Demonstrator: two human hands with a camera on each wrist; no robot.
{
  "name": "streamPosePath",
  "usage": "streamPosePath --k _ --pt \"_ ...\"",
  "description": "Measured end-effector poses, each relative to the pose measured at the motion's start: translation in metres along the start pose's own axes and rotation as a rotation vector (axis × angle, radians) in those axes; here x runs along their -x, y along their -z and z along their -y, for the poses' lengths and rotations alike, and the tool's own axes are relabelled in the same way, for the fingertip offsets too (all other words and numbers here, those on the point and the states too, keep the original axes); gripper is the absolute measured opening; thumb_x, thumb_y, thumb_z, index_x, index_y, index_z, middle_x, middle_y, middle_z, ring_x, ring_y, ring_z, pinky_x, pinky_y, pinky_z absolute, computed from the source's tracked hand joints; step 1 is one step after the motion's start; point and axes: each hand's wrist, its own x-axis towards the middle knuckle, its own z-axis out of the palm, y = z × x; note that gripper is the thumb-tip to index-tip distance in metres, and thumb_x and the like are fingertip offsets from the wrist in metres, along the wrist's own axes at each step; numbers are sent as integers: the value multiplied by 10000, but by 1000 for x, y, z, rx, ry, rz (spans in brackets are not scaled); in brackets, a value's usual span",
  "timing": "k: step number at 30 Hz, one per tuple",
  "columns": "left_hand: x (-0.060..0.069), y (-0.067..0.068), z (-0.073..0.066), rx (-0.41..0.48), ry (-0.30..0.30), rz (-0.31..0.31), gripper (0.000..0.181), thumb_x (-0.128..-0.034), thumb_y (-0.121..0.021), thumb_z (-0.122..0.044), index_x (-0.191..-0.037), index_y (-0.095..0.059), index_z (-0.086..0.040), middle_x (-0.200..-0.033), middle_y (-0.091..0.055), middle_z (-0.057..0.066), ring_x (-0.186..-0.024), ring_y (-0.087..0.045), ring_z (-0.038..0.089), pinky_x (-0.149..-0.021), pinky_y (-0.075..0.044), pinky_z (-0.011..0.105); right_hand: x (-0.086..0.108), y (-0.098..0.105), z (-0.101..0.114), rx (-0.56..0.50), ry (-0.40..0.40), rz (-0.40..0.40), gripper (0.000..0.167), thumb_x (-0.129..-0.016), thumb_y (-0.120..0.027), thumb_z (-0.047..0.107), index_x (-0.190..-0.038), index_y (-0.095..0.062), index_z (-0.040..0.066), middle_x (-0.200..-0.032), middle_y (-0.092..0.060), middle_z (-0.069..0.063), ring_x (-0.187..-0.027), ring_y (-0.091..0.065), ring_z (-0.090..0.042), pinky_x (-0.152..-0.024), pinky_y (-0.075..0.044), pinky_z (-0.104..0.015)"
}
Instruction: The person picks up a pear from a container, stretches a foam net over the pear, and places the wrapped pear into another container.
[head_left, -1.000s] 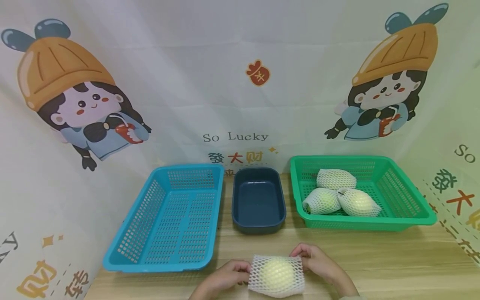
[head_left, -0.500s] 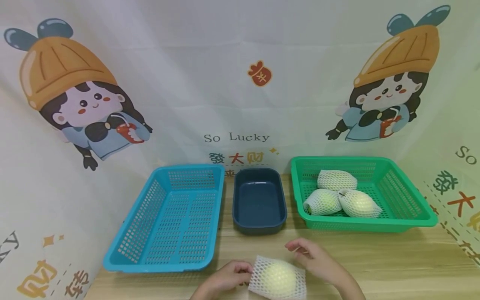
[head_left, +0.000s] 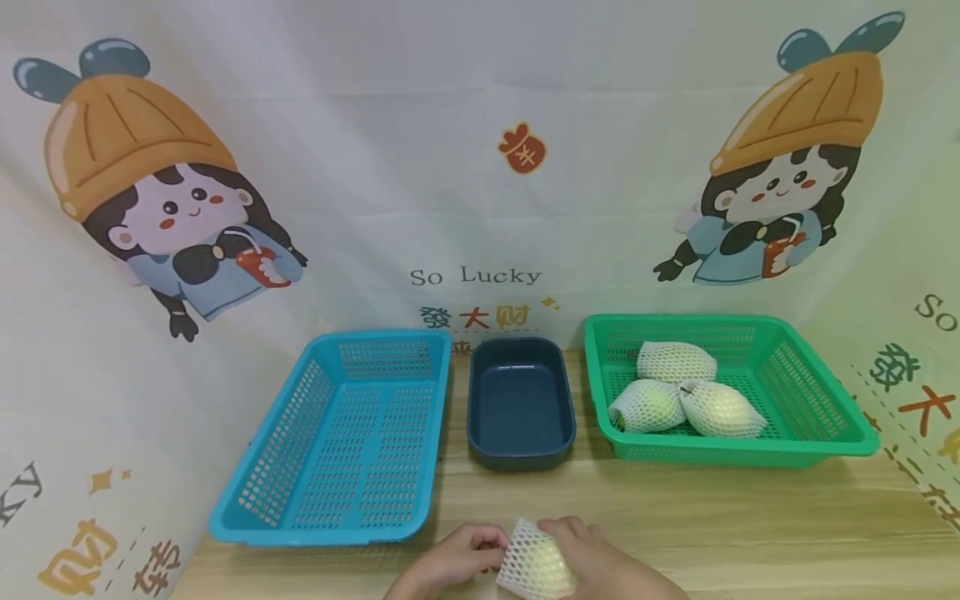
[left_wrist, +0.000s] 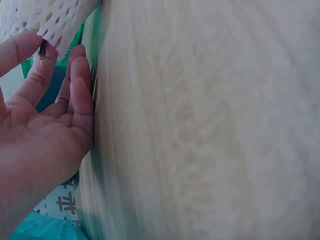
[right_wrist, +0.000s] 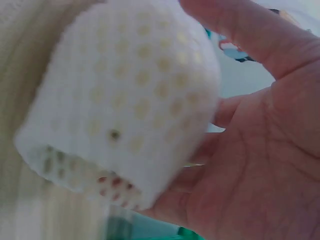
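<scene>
A pale yellow pear (head_left: 542,568) in a white foam net (right_wrist: 130,75) is at the front of the table, between both hands. My right hand (head_left: 600,560) grips its right side, thumb on one side and fingers round the other, as the right wrist view shows. The net's loose open end faces my left hand (head_left: 467,553). There, in the left wrist view, thumb and forefinger pinch the dark stem (left_wrist: 42,52) at the net's edge, while the other fingers are loosely bent. The pear's right part is hidden behind my right hand.
At the left stands a blue perforated basket (head_left: 318,536). A dark blue rectangular dish (head_left: 521,458) is in the middle. On the right, a green basket (head_left: 720,450) holds three netted pears (head_left: 723,408). A printed cloth (head_left: 360,183) hangs behind the wooden table (head_left: 750,525).
My right hand let go of the net's right edge, lifted away, then came back round the pear. The pear has turned a little. My left hand stays at the net's left end.
</scene>
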Motion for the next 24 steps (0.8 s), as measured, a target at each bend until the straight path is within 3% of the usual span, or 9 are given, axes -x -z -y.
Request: streamPosePath --k 5,12,20,24 --pt "1 -1 -2 6 6 -6 213 -855 -571 -95 -952 -603 92 -790 -567 -60 -748 -487 76 -670 -403 198 -4 -2 -5 -33 -18 22 780 -749 -750 411 -1324 -360 56 -1250 -447 -106 -1134 -459 -296 -907 -426 -492" --pt "3 0 -3 26 -4 3 222 -847 -571 -87 -961 -601 101 -784 -579 -64 -742 -493 73 -663 -404 198 -6 0 -9 -50 -6 41 710 -730 -746 467 -1266 -410 144 -1116 -472 14 -989 -504 -131 -820 -463 -334" --pt "4 0 -4 30 18 -23 235 -867 -577 -165 -998 -628 22 -774 -567 -66 -724 -487 91 -615 -380 214 -3 6 -9 -35 1 20 668 -717 -762 444 -1251 -441 204 -1114 -485 33 -989 -521 -132 -820 -466 -359" --pt "3 0 0 84 -34 -27 264 -916 -560 -187 -1088 -609 7 -797 -571 -39 -726 -506 103 -613 -404 225 -1 11 -8 -16 6 -20 701 -672 -792 343 -1255 -450 158 -1118 -489 -5 -957 -519 -146 -791 -461 -344"
